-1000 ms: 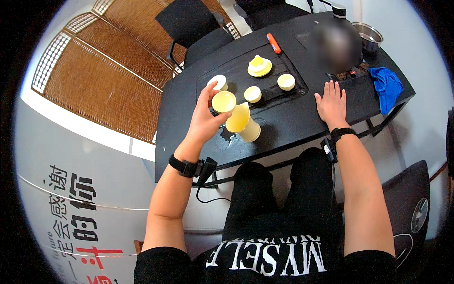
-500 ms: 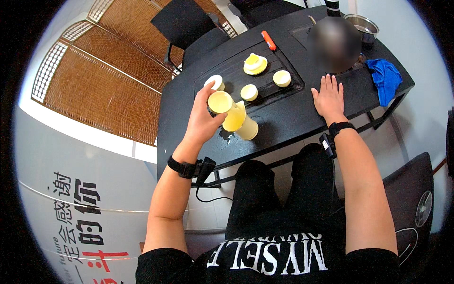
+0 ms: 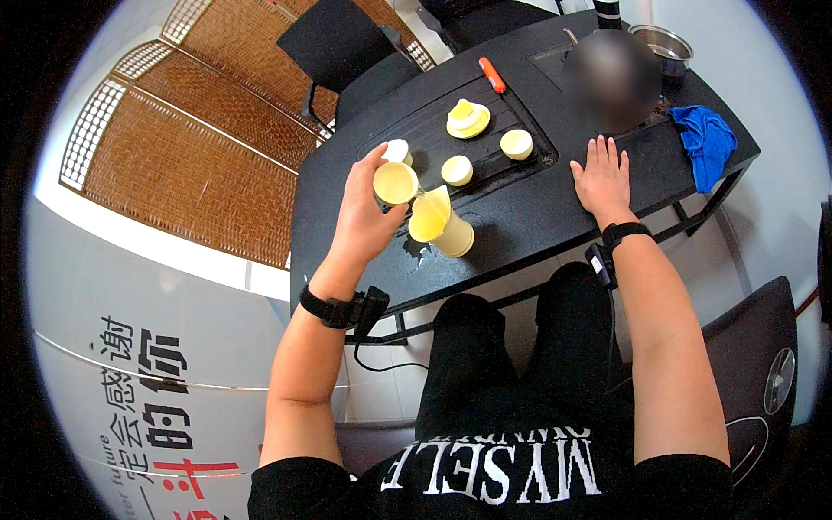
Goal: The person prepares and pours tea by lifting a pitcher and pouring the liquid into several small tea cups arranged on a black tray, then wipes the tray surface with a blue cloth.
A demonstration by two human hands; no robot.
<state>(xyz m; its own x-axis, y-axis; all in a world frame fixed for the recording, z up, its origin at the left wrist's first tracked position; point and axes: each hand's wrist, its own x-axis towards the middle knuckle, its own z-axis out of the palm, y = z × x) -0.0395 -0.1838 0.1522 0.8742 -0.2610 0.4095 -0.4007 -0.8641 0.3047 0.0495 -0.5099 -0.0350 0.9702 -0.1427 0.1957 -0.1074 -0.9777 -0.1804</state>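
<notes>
1. A tea corner, apparently inside an office.
2. Tea: the black counter (image 3: 520,204) bears an inset tray (image 3: 425,130), small pale cups (image 3: 516,145) and a spouted pitcher (image 3: 455,236).
3. Office: black armchairs (image 3: 336,43), a woven folding screen (image 3: 191,165) and a wall (image 3: 230,321) with large lettering.

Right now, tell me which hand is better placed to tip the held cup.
Likely the left hand: it holds the cup near the pitcher; the right hand, empty, rests on the table.

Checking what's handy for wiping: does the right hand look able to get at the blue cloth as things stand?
Probably yes: the right hand rests palm-down on the black table, holding nothing, with the blue cloth to its right and no object visible between them.
</notes>
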